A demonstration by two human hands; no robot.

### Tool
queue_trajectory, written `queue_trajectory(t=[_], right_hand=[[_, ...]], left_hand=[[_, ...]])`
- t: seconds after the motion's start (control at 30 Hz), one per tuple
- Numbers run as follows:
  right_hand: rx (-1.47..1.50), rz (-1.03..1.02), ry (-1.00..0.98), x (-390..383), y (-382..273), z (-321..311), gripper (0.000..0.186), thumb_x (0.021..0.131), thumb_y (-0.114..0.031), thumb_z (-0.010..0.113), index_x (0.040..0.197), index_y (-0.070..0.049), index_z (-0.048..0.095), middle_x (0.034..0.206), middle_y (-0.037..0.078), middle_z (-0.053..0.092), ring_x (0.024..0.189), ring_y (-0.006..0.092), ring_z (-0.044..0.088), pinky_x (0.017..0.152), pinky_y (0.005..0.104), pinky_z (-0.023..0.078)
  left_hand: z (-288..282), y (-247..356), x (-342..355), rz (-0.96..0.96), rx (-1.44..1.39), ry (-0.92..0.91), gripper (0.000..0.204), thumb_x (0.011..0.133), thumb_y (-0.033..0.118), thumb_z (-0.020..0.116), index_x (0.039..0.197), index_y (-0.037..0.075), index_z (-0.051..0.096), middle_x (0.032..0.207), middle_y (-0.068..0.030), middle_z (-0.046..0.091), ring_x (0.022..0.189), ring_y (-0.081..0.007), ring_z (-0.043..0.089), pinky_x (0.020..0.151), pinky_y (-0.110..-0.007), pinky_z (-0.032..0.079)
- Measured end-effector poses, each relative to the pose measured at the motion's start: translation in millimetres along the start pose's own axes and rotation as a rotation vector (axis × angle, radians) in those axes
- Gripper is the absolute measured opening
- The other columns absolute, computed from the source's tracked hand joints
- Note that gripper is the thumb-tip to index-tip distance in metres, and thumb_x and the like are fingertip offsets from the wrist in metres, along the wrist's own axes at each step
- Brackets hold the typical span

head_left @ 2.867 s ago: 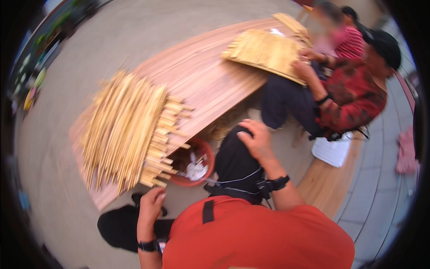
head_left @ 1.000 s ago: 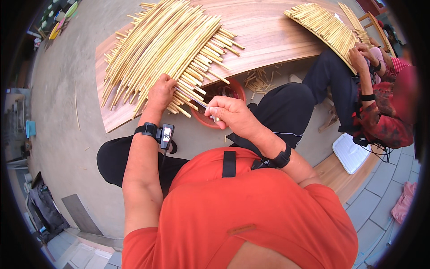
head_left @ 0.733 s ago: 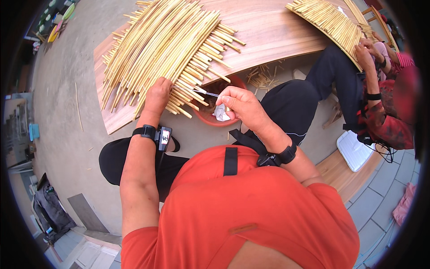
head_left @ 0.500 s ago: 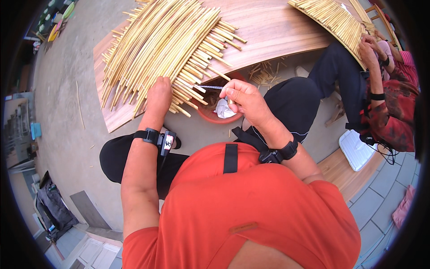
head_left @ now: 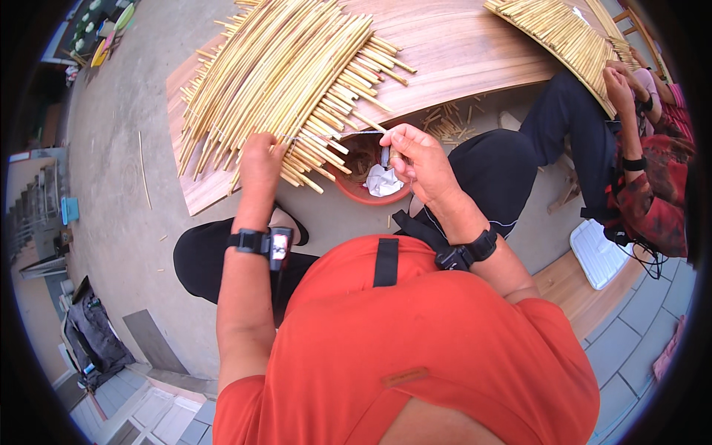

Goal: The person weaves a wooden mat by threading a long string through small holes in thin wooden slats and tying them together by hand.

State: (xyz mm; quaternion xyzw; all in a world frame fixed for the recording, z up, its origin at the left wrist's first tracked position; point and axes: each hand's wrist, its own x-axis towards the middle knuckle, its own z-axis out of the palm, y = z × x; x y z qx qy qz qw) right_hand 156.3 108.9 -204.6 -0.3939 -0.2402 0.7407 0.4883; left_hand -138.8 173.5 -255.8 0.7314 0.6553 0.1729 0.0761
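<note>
A mat of straight yellow reed stalks, bound by thin cord lines, lies on the table in front of me. At its near edge my left hand is closed in a pinch beside the stalk ends. A pale cord stretches taut from the left fingertips across the stalk ends to my right hand. The right fingers are closed on the cord and also hold a small object with a grey, blade-like part. Its exact kind is hard to make out.
An orange-red bucket with crumpled white paper stands below the table edge. Cut reed pieces lie on the floor. At right, another person's hands work at a second reed mat.
My left hand has rotated and lifted slightly at the mat's edge. The right hand has shifted right, drawing out a longer stretch of cord. The grey part in it now shows.
</note>
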Motion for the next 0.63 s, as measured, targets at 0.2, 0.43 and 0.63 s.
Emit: queue_trajectory(t=[0.2,0.43,0.63], right_hand=[[-0.025,0.016,-0.028,-2,0,7,0.018,0.095,-0.020,0.050,0.092,-0.004,0.057,0.057,-0.002,0.046,0.043,0.0010,0.030,0.041,0.0162,0.024],[0.052,0.007,0.011,1,5,1,0.017,0.095,-0.020,0.049,0.092,-0.004,0.057,0.057,-0.002,0.046,0.042,0.0012,0.029,0.040,0.0164,0.024],[0.065,0.029,0.035,2,7,1,0.017,0.096,-0.019,0.049,0.092,-0.004,0.057,0.057,-0.002,0.047,0.042,0.0013,0.030,0.039,0.0163,0.025]], left_hand=[[38,27,-14,0.062,0.340,0.015,0.015,0.080,0.016,0.063,0.083,0.002,0.062,0.092,-0.0121,0.055,0.094,-0.0299,0.052,0.074,-0.040,0.046],[18,-1,-6,0.071,0.132,0.033,0.010,0.077,0.008,0.058,0.073,0.000,0.057,0.082,-0.0175,0.056,0.079,-0.0353,0.056,0.069,-0.045,0.046],[3,-34,10,0.156,0.227,0.014,0.016,0.074,0.017,0.066,0.074,0.003,0.057,0.082,-0.0165,0.056,0.079,-0.0350,0.058,0.069,-0.044,0.048]])
